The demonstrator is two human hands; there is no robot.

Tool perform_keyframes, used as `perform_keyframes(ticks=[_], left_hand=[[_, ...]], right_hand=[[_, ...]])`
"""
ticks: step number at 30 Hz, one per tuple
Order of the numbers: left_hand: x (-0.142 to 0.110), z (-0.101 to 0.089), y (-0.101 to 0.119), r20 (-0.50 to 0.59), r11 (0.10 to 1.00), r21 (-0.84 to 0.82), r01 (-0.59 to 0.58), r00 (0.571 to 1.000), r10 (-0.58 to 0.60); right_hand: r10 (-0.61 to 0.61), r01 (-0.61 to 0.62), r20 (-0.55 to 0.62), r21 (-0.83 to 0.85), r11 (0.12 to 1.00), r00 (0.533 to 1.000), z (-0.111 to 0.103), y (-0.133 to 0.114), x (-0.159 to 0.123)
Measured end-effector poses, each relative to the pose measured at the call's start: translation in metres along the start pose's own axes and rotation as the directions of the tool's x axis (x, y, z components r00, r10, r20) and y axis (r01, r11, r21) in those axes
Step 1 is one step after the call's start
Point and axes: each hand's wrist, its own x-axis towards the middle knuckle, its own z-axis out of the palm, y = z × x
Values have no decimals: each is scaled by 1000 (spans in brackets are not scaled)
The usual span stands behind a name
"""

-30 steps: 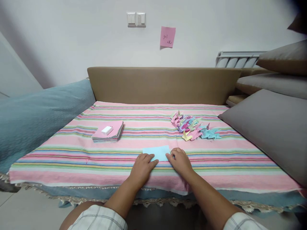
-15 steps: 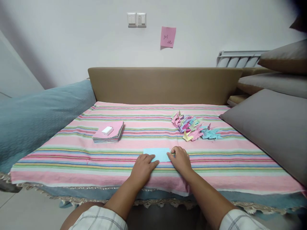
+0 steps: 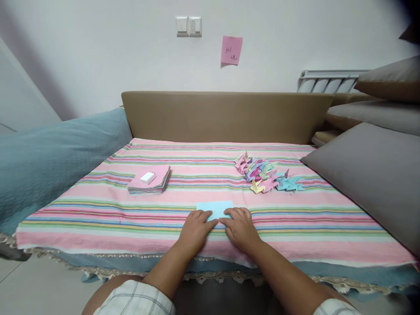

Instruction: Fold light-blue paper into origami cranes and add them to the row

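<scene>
A light blue folded paper (image 3: 215, 207) lies flat on the striped cloth (image 3: 98, 205) near its front edge. My left hand (image 3: 196, 229) rests on the paper's near left corner, fingers stretched flat. My right hand (image 3: 241, 226) presses on the near edge just right of the middle, fingers flat and together, almost touching the left fingertips. Neither hand lifts the paper.
A stack of pink paper sheets (image 3: 150, 180) with a small white block (image 3: 147, 177) on top lies at left. A heap of several folded paper cranes (image 3: 264, 173) sits at right. Grey cushions (image 3: 370, 170) bound the right side, a teal blanket (image 3: 49, 157) the left.
My right hand has slid left along the paper's near edge, from its right corner toward the middle. The left hand has stayed in place.
</scene>
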Motion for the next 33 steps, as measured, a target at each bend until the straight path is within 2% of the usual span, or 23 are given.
perform_keyframes(ticks=[6,12,17,20,25,33], left_hand=[[0,-16,0,110,992,-37,119,987,-115],[-5,-38,-10,198,957,-94,275,947,-253],[-11,-48,-21,265,943,-58,327,916,-301],[-10,-50,-23,245,921,-84,382,903,-352],[-5,-45,-21,154,834,-160,529,847,-508],[-4,-28,-19,109,815,-127,566,824,-556]], right_hand=[[61,-60,46,-9,998,997,-10,11,-2],[186,-185,116,-15,983,976,-24,20,-1],[258,-259,174,-18,966,950,-33,23,2],[308,-323,197,50,945,931,-32,26,4],[412,-445,176,240,863,894,-21,30,7],[449,-477,175,178,861,876,-12,29,7]])
